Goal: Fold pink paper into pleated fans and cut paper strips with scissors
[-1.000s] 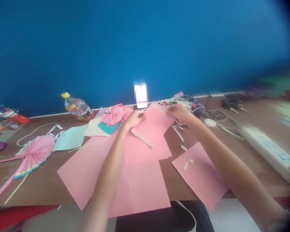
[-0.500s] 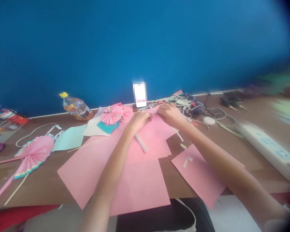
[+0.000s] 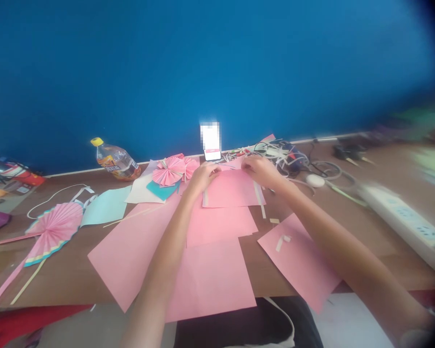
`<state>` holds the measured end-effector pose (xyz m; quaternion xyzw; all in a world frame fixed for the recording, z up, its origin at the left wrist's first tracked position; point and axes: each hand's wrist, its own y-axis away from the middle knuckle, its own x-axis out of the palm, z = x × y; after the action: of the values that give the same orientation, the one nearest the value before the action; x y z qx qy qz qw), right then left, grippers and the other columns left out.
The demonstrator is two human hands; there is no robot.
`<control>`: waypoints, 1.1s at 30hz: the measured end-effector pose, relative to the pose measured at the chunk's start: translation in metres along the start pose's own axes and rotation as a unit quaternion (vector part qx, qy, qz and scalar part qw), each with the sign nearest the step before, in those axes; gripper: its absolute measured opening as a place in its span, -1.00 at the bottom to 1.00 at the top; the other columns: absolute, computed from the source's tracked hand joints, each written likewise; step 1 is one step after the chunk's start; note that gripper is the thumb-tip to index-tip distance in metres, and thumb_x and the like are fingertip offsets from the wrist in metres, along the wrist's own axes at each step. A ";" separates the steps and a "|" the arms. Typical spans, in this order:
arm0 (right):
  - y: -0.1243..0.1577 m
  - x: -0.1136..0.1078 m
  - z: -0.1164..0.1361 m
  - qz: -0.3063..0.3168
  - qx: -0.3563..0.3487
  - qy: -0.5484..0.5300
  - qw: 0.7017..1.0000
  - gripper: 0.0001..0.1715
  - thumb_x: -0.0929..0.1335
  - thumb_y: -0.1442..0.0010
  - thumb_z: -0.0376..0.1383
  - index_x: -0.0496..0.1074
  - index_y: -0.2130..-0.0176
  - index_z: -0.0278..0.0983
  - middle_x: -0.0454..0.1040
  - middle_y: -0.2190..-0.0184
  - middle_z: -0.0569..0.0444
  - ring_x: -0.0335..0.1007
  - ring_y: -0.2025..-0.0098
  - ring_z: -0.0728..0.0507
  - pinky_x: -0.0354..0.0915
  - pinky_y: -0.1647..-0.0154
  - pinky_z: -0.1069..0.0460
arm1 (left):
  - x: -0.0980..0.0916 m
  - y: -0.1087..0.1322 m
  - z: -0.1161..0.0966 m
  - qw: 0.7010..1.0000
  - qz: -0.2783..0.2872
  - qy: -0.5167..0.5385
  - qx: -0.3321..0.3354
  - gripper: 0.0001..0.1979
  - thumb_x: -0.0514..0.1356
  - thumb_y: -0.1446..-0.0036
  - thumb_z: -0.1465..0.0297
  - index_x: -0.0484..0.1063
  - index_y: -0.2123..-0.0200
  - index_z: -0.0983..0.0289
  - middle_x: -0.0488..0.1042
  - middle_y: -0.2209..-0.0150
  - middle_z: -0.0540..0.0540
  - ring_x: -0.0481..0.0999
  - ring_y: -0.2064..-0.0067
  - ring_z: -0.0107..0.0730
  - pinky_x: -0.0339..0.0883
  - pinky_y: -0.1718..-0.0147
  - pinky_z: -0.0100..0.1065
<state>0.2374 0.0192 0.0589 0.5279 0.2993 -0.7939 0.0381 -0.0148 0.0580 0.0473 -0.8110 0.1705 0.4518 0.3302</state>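
Over the bench (image 3: 72, 282), a pink sheet (image 3: 232, 189) is pinched at its far edge by the closed left grip (image 3: 204, 177) and right grip (image 3: 260, 169), and is best kept even between them.

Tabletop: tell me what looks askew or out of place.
The bottle appears to lean, though lens distortion may exaggerate it. The near-middle pink sheet and right-hand pink sheet overhang the front edge of the table, and loose pale scrap lies on the latter.

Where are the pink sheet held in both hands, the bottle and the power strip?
Pink sheet (image 3: 232, 190): head view, middle of its face.
Bottle (image 3: 115, 164): head view, printed label.
Power strip (image 3: 409, 224): head view, socketed top.
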 end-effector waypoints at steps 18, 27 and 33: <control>0.012 0.032 0.004 0.024 0.017 0.119 0.992 -0.77 0.25 -0.25 -0.40 0.48 0.17 -0.30 0.50 0.23 -0.08 0.27 0.14 -0.24 0.00 0.21 -0.06 | 0.024 0.006 -0.006 0.996 -0.011 -0.056 0.071 -0.87 0.13 -0.23 0.50 0.48 0.21 0.25 0.52 0.17 0.09 0.41 0.06 -0.21 0.29 0.03 -0.23; 0.013 0.037 0.012 0.020 -0.072 0.185 0.980 -0.66 0.17 -0.31 -0.42 0.49 0.19 -0.29 0.47 0.24 -0.10 0.20 0.20 -0.23 -0.06 0.20 -0.09 | 0.024 0.008 -0.010 0.994 -0.005 -0.081 0.071 -0.79 0.07 -0.25 0.53 0.46 0.12 0.27 0.49 0.10 0.14 0.39 0.00 -0.18 0.26 -0.01 -0.19; 0.015 0.038 0.015 0.047 -0.095 0.177 0.978 -0.68 0.19 -0.29 -0.42 0.51 0.19 -0.29 0.46 0.25 -0.10 0.21 0.18 -0.22 -0.06 0.22 -0.07 | 0.022 0.009 -0.013 0.992 0.002 -0.100 0.074 -0.81 0.07 -0.23 0.54 0.45 0.18 0.26 0.48 0.12 0.14 0.39 0.02 -0.18 0.25 0.04 -0.20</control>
<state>0.2137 0.0086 0.0236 0.6674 0.3505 -0.6531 0.0717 0.0000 0.0425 0.0299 -0.7345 0.1709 0.5176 0.4041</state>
